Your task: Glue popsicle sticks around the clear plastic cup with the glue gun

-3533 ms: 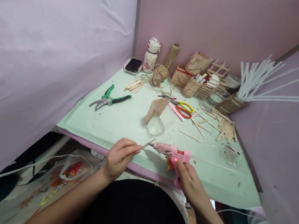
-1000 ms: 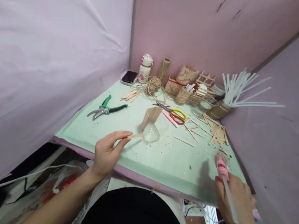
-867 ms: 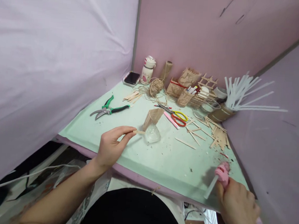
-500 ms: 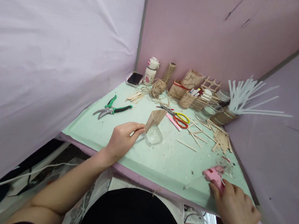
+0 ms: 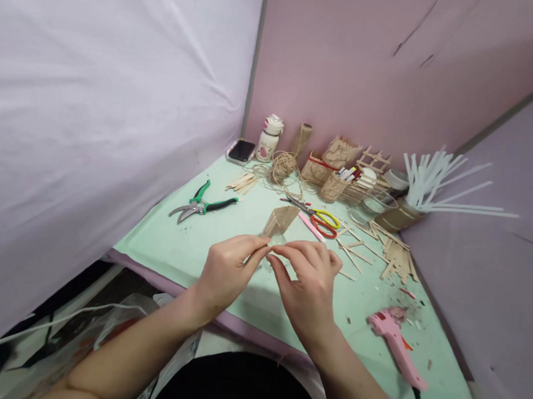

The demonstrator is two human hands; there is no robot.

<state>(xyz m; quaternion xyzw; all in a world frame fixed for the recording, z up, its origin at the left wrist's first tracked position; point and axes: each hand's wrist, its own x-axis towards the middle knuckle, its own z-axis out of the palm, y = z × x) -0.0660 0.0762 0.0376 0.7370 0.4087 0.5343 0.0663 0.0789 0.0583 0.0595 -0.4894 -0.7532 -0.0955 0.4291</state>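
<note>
A small clear plastic container (image 5: 278, 240) with flat wooden craft sticks (image 5: 280, 220) standing along its far and left sides is held just over the table, largely hidden by my fingers. My left hand (image 5: 229, 269) pinches its left near edge between thumb and fingers. From the right, my right hand (image 5: 307, 281) meets it, thumb and fingertips closed together at the near rim. Whether a small piece sits between those right fingertips is hidden. The pink hot glue gun (image 5: 396, 342) lies on the table at the right, apart from both hands.
Green-handled pruning shears (image 5: 200, 204) lie at left. Scissors (image 5: 318, 218), loose craft sticks (image 5: 398, 256) and glue scraps are at right. Along the back stand a phone (image 5: 241, 151), a bottle (image 5: 268, 139), twine (image 5: 282, 166), stick-built holders (image 5: 337, 159) and a can of glue sticks (image 5: 399, 213).
My right hand has let go of the glue gun, leaving it on the table, and has moved left to the container. My left hand keeps its pinch. The view has tilted slightly up.
</note>
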